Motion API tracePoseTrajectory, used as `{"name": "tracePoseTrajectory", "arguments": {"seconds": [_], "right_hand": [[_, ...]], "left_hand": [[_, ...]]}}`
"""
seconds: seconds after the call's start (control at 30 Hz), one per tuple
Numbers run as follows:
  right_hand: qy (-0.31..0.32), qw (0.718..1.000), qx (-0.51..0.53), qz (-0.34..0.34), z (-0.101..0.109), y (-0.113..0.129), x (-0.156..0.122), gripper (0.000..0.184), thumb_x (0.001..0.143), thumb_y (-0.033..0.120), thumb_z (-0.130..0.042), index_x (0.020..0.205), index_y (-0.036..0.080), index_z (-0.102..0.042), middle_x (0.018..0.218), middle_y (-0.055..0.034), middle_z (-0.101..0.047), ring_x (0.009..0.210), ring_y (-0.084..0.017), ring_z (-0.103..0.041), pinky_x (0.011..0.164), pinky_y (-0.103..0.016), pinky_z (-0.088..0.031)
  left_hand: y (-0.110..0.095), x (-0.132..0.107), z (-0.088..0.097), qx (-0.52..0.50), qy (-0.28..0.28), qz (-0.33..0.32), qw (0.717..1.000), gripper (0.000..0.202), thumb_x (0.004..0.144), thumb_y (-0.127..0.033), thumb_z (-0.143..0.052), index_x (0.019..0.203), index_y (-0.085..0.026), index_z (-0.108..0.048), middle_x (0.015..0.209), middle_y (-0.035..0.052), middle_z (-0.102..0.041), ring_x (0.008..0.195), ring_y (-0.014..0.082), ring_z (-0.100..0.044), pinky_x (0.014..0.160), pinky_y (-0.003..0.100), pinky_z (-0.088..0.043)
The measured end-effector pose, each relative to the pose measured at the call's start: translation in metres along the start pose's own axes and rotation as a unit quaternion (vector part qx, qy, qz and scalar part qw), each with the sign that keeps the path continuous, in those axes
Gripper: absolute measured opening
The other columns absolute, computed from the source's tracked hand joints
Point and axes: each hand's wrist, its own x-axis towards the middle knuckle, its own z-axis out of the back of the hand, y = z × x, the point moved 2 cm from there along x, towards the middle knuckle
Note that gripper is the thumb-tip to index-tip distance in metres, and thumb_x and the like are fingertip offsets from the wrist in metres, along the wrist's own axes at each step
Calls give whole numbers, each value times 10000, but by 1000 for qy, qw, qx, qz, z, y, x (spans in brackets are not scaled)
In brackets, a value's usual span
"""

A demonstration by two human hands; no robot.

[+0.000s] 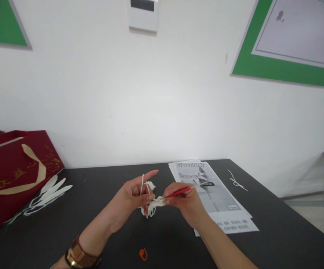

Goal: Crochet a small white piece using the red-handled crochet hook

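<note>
My left hand (133,196) is raised over the black table (66,231), its index finger stretched out with white yarn (142,181) looped over it. The other fingers pinch a small white crocheted piece (152,205). My right hand (185,203) is closed on a red crochet hook (178,192), whose tip is at the white piece. The two hands nearly touch above the middle of the table.
Printed instruction sheets (215,198) lie right of my hands, and a short white yarn scrap (237,182) lies beyond them. White crocheted petals (48,192) lie at the left beside a red bag (10,175). An orange stitch marker (143,254) rests near the front edge.
</note>
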Motion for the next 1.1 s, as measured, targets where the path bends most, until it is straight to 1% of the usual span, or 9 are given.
{"name": "tracePoseTrajectory", "arguments": {"seconds": [0.2,0.43,0.57,0.63,0.77,0.87,0.93,1.03,1.1], "right_hand": [[-4,997,73,-25,-3,-4,-1,158,577,100,-837,661,197,-746,639,5,-698,567,-136,-623,562,-260,-507],[-23,996,86,-18,-2,0,1,167,561,100,-846,645,197,-739,631,12,-698,550,-130,-625,546,-250,-507],[3,995,96,-19,0,3,2,174,550,98,-853,639,199,-743,619,11,-692,540,-127,-625,528,-242,-514],[16,995,93,-26,1,3,2,176,550,90,-851,641,200,-747,615,10,-690,543,-124,-622,523,-235,-516],[28,996,80,-38,3,3,1,199,522,74,-862,616,203,-743,623,7,-690,559,-116,-615,509,-212,-513],[44,994,85,-47,4,3,1,194,525,79,-865,613,201,-742,623,4,-689,551,-116,-617,498,-207,-516],[61,993,87,-56,4,1,1,187,534,76,-861,615,196,-742,619,0,-688,542,-122,-622,496,-214,-525],[75,990,94,-79,5,-1,0,187,519,83,-870,611,181,-740,602,-9,-686,522,-130,-626,490,-224,-537],[78,988,97,-90,6,-2,0,195,497,86,-881,603,168,-739,580,-12,-684,506,-127,-624,480,-215,-535]], "left_hand": [[1,-2,-3,-61,52,21,997,740,728,-192,-745,1401,-231,-440,670,-25,-557,568,123,-524,520,266,-503],[6,2,-1,-14,18,6,1000,764,735,-175,-728,1422,-188,-395,679,-14,-597,568,129,-554,561,282,-502],[8,2,5,-43,32,38,998,714,738,-174,-728,1390,-244,-446,639,-46,-534,455,56,-403,407,176,-299],[6,2,11,-86,27,58,994,590,747,-196,-721,1309,-242,-546,658,-46,-511,440,24,-299,400,172,-188],[5,7,27,-100,-10,62,993,304,842,-369,-616,1053,-168,-701,719,-4,-554,429,18,-258,399,198,-153],[10,14,43,-83,-14,83,993,382,843,-396,-612,617,-93,-662,548,-15,-492,389,20,-267,390,201,-181],[15,18,57,-75,-21,94,993,388,814,-350,-658,526,-96,-606,523,-3,-497,421,49,-381,415,198,-269],[18,21,82,-67,-54,100,991,168,781,-273,-691,761,-106,-699,672,46,-626,564,113,-553,495,210,-401],[18,22,101,-66,-88,95,989,194,762,-245,-693,932,-152,-696,800,64,-682,708,154,-627,576,230,-464]]}}
